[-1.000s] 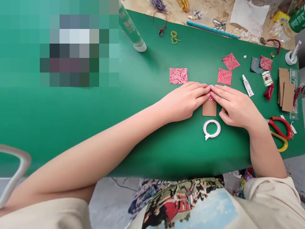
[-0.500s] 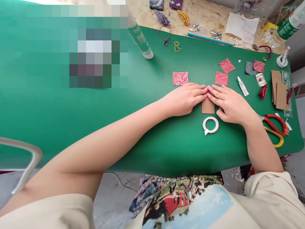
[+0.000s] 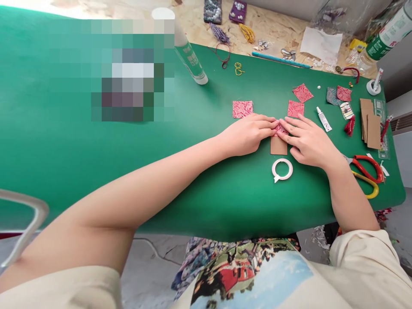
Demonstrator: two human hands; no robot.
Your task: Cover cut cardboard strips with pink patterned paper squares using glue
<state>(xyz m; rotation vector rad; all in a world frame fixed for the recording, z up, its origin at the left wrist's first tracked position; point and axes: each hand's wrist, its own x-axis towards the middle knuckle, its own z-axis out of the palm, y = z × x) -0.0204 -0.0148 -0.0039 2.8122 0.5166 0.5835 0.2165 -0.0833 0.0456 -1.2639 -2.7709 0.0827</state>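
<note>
A small brown cardboard piece (image 3: 278, 147) lies on the green table, with a red patterned fabric piece (image 3: 282, 127) over its far part. My left hand (image 3: 247, 135) rests flat from the left, fingers stretched out, tips on the fabric's left side. From the right, my right hand (image 3: 307, 139) presses fingertips on the same fabric, its fingers spread apart. The fingers hide part of the fabric. Just nearer to me is a white roll of narrow tape (image 3: 282, 178). Other red fabric pieces, one at left (image 3: 242, 109) and one at right (image 3: 295, 108), lie beyond my hands.
Scissors (image 3: 370, 169) with red and yellow handles lie beside my right forearm. Further right are stacked cardboard strips (image 3: 373, 131), a clear ruler (image 3: 384, 150) and a small white tube (image 3: 323, 119). A green-and-white bottle (image 3: 193, 64) stands at the back, near a blue pencil (image 3: 281, 59).
My right hand's fingers have spread a little and drawn slightly back, baring more of the red fabric. My left hand stays in place. The whole view has shifted slightly.
</note>
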